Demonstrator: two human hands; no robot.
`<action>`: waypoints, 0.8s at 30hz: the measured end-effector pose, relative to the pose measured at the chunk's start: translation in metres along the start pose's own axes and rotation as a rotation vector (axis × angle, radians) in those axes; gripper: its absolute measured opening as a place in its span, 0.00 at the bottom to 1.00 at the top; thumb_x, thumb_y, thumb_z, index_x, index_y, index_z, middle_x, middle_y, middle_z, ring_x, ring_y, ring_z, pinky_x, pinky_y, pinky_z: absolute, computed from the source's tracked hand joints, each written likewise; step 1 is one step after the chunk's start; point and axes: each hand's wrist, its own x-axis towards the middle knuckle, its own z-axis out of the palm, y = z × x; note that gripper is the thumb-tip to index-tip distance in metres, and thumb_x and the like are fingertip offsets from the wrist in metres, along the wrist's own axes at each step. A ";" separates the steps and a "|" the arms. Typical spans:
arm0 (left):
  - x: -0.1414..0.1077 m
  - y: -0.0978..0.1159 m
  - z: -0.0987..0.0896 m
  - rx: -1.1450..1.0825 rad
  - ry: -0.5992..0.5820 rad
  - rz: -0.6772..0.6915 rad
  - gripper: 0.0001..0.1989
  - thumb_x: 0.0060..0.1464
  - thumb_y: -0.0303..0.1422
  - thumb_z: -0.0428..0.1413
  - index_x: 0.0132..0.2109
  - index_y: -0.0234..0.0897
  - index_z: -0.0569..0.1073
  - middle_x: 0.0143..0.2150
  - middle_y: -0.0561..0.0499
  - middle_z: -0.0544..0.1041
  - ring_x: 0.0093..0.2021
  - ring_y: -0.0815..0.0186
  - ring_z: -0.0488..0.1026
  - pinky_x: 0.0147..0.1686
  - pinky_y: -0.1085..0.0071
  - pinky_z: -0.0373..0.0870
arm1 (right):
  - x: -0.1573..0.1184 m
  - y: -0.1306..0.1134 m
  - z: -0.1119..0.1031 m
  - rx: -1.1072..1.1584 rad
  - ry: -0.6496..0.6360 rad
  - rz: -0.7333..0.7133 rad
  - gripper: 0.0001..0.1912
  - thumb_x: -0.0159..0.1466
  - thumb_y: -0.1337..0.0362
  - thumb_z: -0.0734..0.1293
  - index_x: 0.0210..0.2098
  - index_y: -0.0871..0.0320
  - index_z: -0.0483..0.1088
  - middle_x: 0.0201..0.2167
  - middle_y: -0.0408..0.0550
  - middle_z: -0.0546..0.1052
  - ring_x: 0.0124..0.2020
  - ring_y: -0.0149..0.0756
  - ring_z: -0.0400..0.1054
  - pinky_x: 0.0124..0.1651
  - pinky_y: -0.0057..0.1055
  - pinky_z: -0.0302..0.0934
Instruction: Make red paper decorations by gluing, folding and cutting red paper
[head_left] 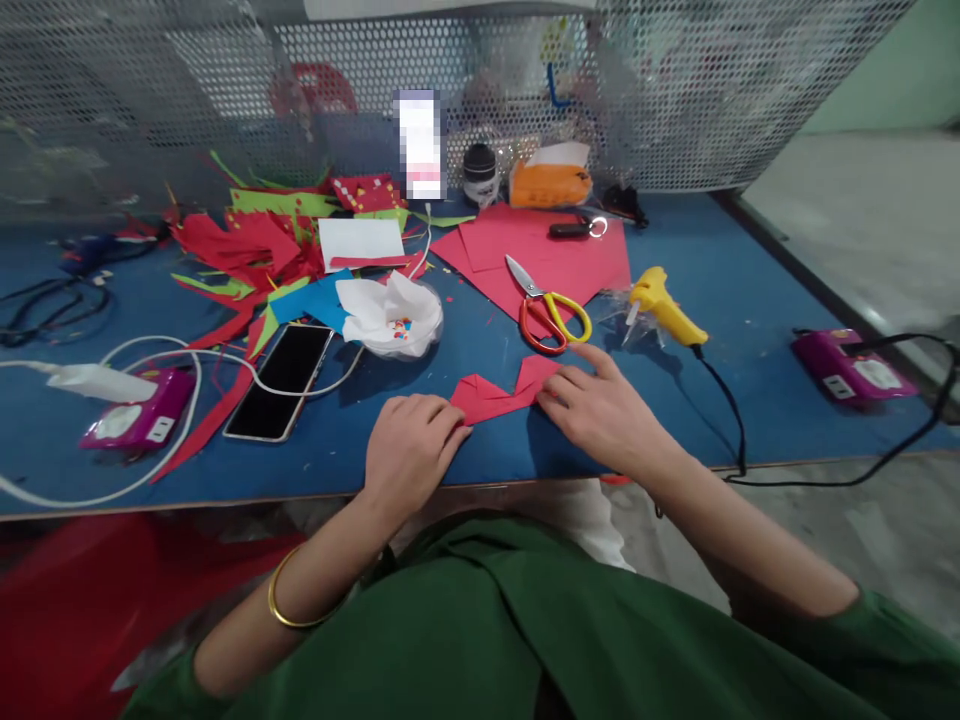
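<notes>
A folded piece of red paper [493,398] lies near the front edge of the blue table, with a notch in its upper side. My left hand [411,445] has its fingers closed on the paper's left end. At the right end, my right hand [592,405] pinches the paper between thumb and fingers, its index finger reaching toward the scissors. Just beyond the paper are scissors [541,310] with red and yellow handles, their blades pointing away to the upper left. They rest partly on red sheets [495,240].
A yellow glue gun [667,306] lies right of the scissors. Left are a tissue-lined bowl [435,335], a dark phone [281,385], a purple power socket [142,410] with white cables and red paper scraps [247,245]. Another purple socket [851,366] sits far right.
</notes>
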 end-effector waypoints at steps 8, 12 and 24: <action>0.025 0.004 -0.005 -0.057 0.026 0.080 0.11 0.66 0.35 0.53 0.44 0.36 0.78 0.41 0.46 0.82 0.41 0.59 0.78 0.41 0.62 0.67 | 0.009 0.004 -0.004 -0.005 0.052 -0.043 0.20 0.72 0.71 0.54 0.37 0.54 0.77 0.35 0.46 0.78 0.40 0.40 0.69 0.68 0.49 0.52; 0.052 0.001 -0.021 -0.087 0.036 0.042 0.11 0.66 0.34 0.53 0.40 0.38 0.80 0.36 0.49 0.83 0.37 0.60 0.78 0.40 0.62 0.65 | 0.026 0.013 -0.016 0.106 0.164 0.072 0.15 0.72 0.67 0.58 0.37 0.55 0.77 0.34 0.45 0.79 0.40 0.38 0.71 0.66 0.49 0.50; 0.107 -0.014 -0.063 -0.447 -0.381 -0.130 0.13 0.56 0.34 0.56 0.33 0.32 0.83 0.24 0.53 0.78 0.27 0.69 0.70 0.29 0.73 0.58 | 0.073 0.036 -0.038 0.679 -0.120 0.253 0.05 0.60 0.66 0.71 0.29 0.57 0.81 0.23 0.41 0.78 0.27 0.30 0.68 0.33 0.27 0.57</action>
